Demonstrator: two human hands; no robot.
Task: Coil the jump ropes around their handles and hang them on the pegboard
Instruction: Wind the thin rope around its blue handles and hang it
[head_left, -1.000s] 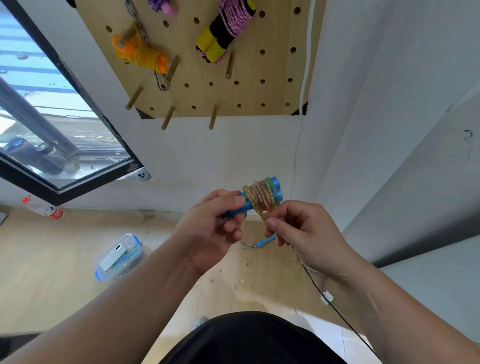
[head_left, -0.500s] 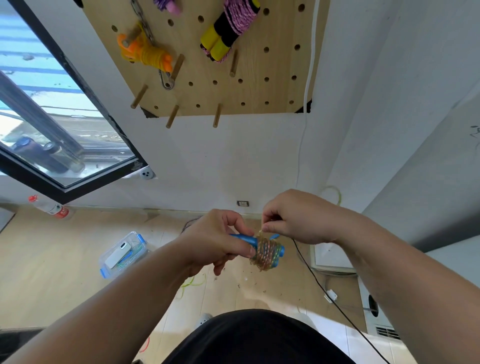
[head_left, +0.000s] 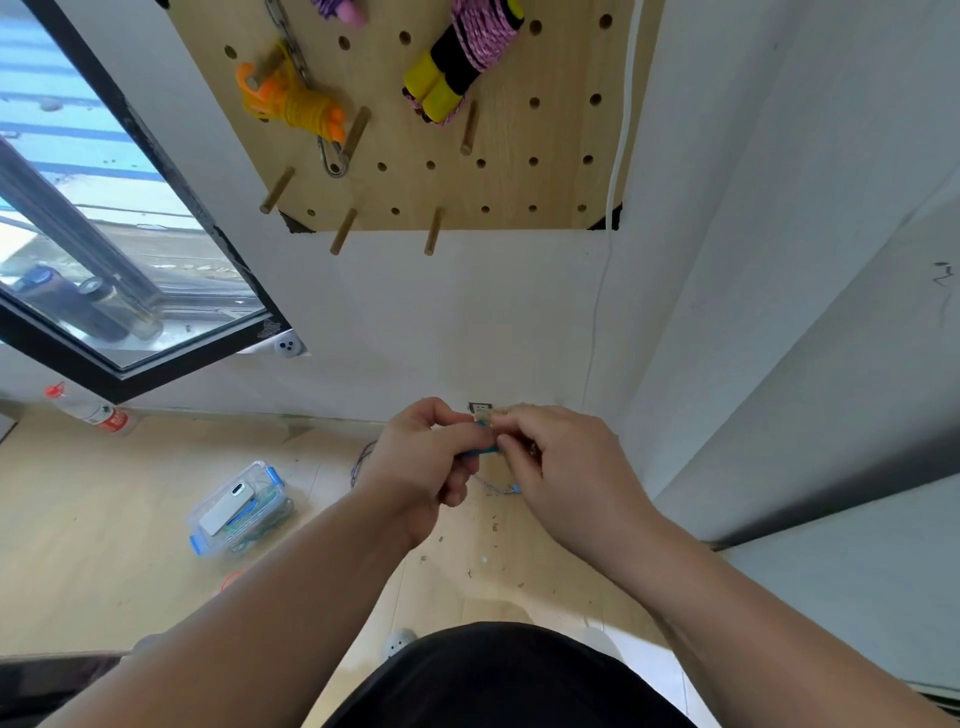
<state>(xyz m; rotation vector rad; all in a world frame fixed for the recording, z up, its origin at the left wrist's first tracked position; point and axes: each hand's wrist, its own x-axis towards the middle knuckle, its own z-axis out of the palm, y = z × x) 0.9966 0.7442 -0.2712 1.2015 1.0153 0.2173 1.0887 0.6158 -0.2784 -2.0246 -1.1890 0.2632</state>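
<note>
Fingers of left hand (head_left: 423, 462) clenched round blue handles (head_left: 480, 452). The right hand (head_left: 566, 467) pinches rope (head_left: 489, 415) at the coil, mostly hidden. All held well below pegboard (head_left: 519, 182). Likely securing the last turn; next, lift onto a bare peg (head_left: 432, 234). Handles smooth, cylindrical. Pegs are plain wooden dowels.

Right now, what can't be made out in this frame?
Head view only.
- Coil of the blue rope: hidden behind the right hand; the left hand covers most of the handles.
- Most of the purple rope: cut off by the top edge.
- Contents of the box: too small to tell.
</note>
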